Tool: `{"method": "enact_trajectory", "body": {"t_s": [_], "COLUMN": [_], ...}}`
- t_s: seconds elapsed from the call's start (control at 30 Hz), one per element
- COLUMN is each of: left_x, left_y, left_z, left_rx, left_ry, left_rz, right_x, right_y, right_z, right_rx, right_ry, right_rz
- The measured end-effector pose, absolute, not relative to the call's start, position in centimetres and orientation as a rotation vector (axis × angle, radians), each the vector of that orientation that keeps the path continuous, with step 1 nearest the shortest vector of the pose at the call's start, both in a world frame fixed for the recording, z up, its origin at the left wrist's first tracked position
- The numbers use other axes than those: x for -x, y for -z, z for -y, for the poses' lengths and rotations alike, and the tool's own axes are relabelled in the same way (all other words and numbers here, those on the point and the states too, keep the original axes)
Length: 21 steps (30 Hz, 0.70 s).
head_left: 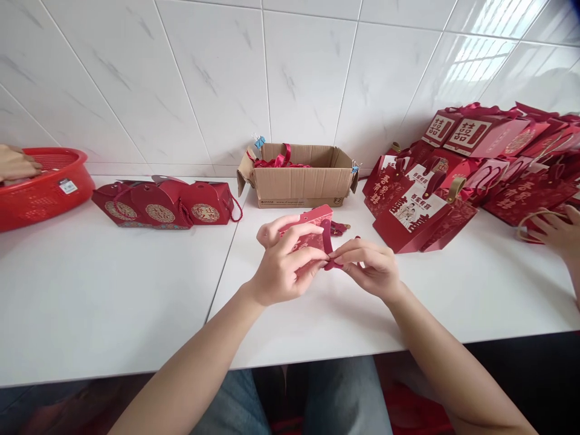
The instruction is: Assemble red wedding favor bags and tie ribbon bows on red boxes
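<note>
Left hand (287,260): fingers bent around a red box (315,239), which lies tilted against them, with thumb and fingertips pinched at the lower end of its dark strap (327,237). Right hand (369,266): fingertips gripping the same strap end, nearly touching those of the left. Just beyond both hands lie loose straps (339,228); farther beyond, a cardboard carton (299,187). Well left of the left hand, three red cartons (159,211); right of the right hand, stacked gift boxes (410,214).

Can pass over the white tabletop (113,302) at front left; blocked centrally by the held gift box (313,241), behind by the cardboard carton (299,184), rightward by stacked gift boxes (496,140).
</note>
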<state>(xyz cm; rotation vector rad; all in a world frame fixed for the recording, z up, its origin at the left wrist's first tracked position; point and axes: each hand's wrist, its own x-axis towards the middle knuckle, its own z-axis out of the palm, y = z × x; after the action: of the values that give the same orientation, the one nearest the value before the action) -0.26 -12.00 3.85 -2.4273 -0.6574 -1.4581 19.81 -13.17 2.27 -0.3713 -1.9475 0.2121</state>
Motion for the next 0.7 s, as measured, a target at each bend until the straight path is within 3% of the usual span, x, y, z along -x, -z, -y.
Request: {"method": "enact_trajectory", "body": {"t_s": [0.2, 0.4, 0.57, 0.7], "left_x": [0.4, 0.5, 0.6, 0.3], "left_y": [-4.0, -4.0, -3.8, -3.6], "left_z": [12.2, 11.4, 11.2, 11.5], "left_rx": [2.418, 2.186, 2.549, 2.659], "left_ry": [1.444, 1.704, 1.980, 2.019], "left_rz": [0.669, 1.075, 1.300, 1.128], "right_x": [-20.0, -20.3, -20.2, -19.8], "right_y": [-1.9, -1.9, -1.9, -1.9], "right_z": [12.9, 12.6, 12.6, 12.6], "right_rx": [0.426, 0.441, 0.488, 0.509], "right_ry": [-0.196, -0.137, -0.197, -0.248], "right_rz": [1.958, 1.931, 1.872, 1.825]}}
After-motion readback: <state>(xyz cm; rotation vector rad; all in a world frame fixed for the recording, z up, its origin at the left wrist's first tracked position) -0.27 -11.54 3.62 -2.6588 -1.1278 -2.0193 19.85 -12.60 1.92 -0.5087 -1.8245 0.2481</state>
